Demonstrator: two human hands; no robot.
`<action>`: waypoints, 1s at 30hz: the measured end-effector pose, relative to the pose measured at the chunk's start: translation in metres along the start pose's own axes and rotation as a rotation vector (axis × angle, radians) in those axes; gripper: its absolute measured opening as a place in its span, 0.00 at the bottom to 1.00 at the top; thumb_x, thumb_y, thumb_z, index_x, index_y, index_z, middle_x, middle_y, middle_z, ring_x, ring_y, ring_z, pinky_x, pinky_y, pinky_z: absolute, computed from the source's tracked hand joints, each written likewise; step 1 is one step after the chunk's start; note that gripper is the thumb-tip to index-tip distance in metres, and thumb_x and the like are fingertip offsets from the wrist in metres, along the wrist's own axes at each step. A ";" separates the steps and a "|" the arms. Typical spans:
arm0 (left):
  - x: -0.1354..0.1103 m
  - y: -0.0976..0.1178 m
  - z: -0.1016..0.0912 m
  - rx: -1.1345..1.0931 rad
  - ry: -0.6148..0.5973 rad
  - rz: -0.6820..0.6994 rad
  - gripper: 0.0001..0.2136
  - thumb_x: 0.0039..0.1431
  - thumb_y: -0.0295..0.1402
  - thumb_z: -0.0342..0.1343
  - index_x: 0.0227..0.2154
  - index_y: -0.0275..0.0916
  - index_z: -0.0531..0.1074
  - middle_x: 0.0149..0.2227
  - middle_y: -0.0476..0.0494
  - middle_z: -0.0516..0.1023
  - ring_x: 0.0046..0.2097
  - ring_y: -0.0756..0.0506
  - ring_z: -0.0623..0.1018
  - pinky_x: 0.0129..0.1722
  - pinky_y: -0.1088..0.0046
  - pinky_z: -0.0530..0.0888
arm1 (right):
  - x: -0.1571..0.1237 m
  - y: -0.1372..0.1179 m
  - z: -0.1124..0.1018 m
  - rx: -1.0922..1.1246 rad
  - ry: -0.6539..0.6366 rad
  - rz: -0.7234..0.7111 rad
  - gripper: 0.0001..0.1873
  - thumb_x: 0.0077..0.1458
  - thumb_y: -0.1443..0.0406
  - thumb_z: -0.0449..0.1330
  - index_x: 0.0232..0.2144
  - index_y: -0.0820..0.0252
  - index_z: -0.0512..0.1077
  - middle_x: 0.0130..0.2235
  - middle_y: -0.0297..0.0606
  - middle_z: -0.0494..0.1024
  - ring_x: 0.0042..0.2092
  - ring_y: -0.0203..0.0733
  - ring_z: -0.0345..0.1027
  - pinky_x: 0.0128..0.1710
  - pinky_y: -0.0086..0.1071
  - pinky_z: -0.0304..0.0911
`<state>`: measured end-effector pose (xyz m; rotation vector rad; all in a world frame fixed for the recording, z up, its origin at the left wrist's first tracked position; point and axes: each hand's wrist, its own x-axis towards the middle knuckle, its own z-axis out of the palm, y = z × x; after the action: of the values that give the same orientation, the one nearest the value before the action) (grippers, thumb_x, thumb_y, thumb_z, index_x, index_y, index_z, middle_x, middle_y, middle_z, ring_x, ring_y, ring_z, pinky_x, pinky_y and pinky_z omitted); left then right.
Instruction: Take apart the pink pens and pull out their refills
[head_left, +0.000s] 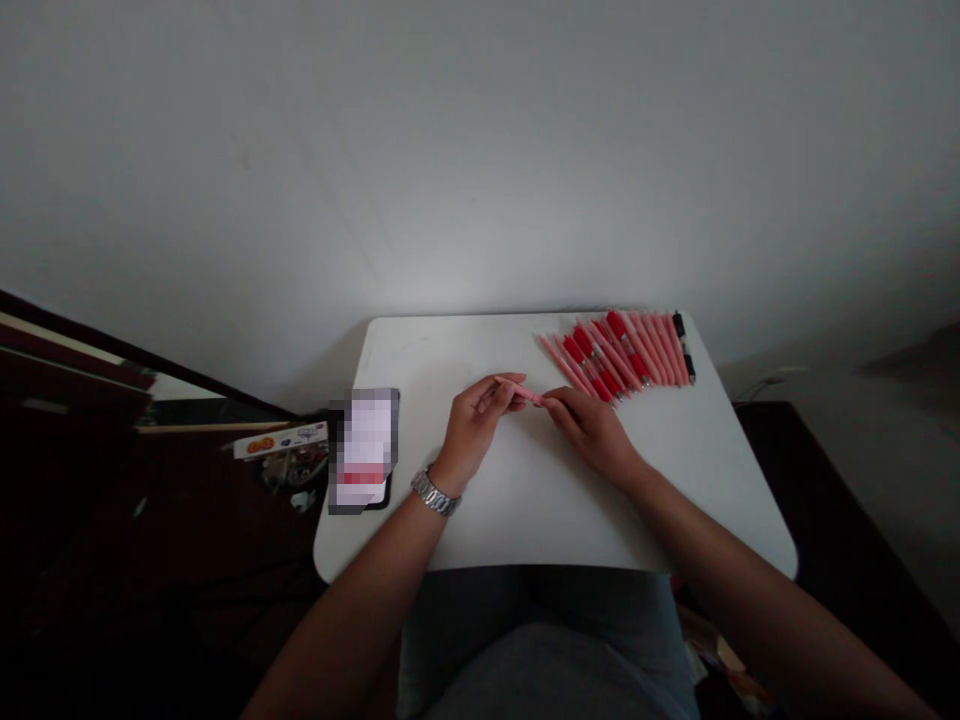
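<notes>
A pink pen [529, 395] is held between both hands above the middle of a small white table [525, 500]. My left hand [480, 420], with a metal watch on the wrist, is closed round the pen's left end. My right hand [589, 425] pinches its right end with the fingertips. A row of several pink and red pens [619, 355] lies side by side at the table's far right, just beyond my right hand.
A phone [365, 450] lies on the table's left edge. Left of the table, dark furniture holds a flat box [281, 440] and clutter. A pale wall rises behind the table. My lap is under its near edge.
</notes>
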<state>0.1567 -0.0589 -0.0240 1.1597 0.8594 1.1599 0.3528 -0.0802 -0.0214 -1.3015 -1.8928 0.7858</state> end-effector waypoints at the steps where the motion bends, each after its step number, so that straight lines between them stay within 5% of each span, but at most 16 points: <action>1: 0.000 -0.001 0.000 0.001 0.004 -0.005 0.17 0.64 0.45 0.60 0.46 0.37 0.80 0.43 0.39 0.83 0.43 0.46 0.82 0.50 0.66 0.79 | 0.000 0.001 0.001 0.001 0.010 0.007 0.20 0.70 0.51 0.50 0.41 0.58 0.73 0.34 0.40 0.78 0.32 0.40 0.69 0.34 0.33 0.63; 11: 0.001 -0.005 -0.002 -0.030 0.000 -0.005 0.15 0.64 0.44 0.61 0.45 0.38 0.80 0.44 0.40 0.82 0.44 0.46 0.82 0.50 0.67 0.80 | -0.002 0.007 0.007 0.028 0.079 0.038 0.10 0.63 0.58 0.59 0.42 0.57 0.68 0.38 0.39 0.77 0.33 0.39 0.70 0.33 0.31 0.65; 23: 0.000 -0.004 -0.001 -0.040 -0.014 -0.013 0.16 0.64 0.43 0.61 0.46 0.37 0.79 0.46 0.38 0.82 0.46 0.45 0.82 0.51 0.66 0.79 | 0.001 0.002 0.001 -0.082 0.052 -0.074 0.19 0.72 0.56 0.47 0.46 0.60 0.74 0.37 0.43 0.77 0.39 0.44 0.71 0.41 0.36 0.65; 30: 0.000 -0.004 0.000 -0.023 -0.043 0.004 0.13 0.64 0.40 0.61 0.46 0.37 0.78 0.46 0.39 0.82 0.45 0.47 0.82 0.51 0.67 0.79 | 0.001 0.006 0.003 -0.100 0.094 -0.121 0.14 0.71 0.58 0.51 0.42 0.59 0.73 0.36 0.41 0.78 0.37 0.43 0.72 0.38 0.35 0.66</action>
<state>0.1576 -0.0584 -0.0276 1.1642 0.8090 1.1417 0.3528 -0.0776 -0.0277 -1.2489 -1.9360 0.5650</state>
